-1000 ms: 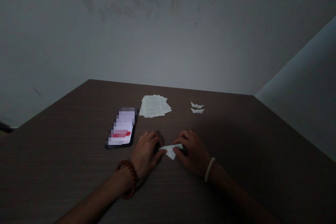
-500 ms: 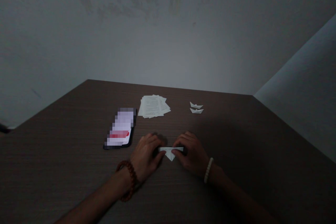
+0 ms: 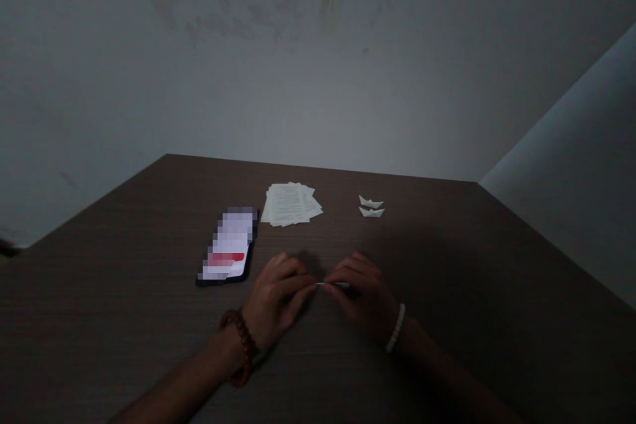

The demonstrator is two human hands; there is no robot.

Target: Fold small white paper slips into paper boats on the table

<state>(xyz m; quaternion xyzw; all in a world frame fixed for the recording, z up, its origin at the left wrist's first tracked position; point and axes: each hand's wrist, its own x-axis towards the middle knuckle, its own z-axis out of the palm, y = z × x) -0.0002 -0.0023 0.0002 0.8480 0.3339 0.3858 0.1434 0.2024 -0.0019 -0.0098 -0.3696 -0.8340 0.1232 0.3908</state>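
Observation:
Both of my hands meet at the near middle of a dark wooden table [image 3: 447, 265]. My left hand [image 3: 275, 295], with a brown bead bracelet on the wrist, and my right hand [image 3: 362, 291], with a white bead bracelet, pinch a small folded piece of white paper [image 3: 332, 285] from either side. Only a thin white edge of the paper shows between the fingertips; the remainder is hidden by my fingers. The fingers of both hands are curled together round it.
A phone [image 3: 227, 255] with a lit screen lies left of my hands. Behind it sits a fanned stack of printed sheets [image 3: 291, 204]. Two small folded paper boats [image 3: 371, 206] rest at the back right. Grey walls stand behind and to the right.
The paper's white triangle that pointed toward me is no longer visible; just a thin edge shows. My fingers have closed in tighter round the paper. The hands stay in the same spot.

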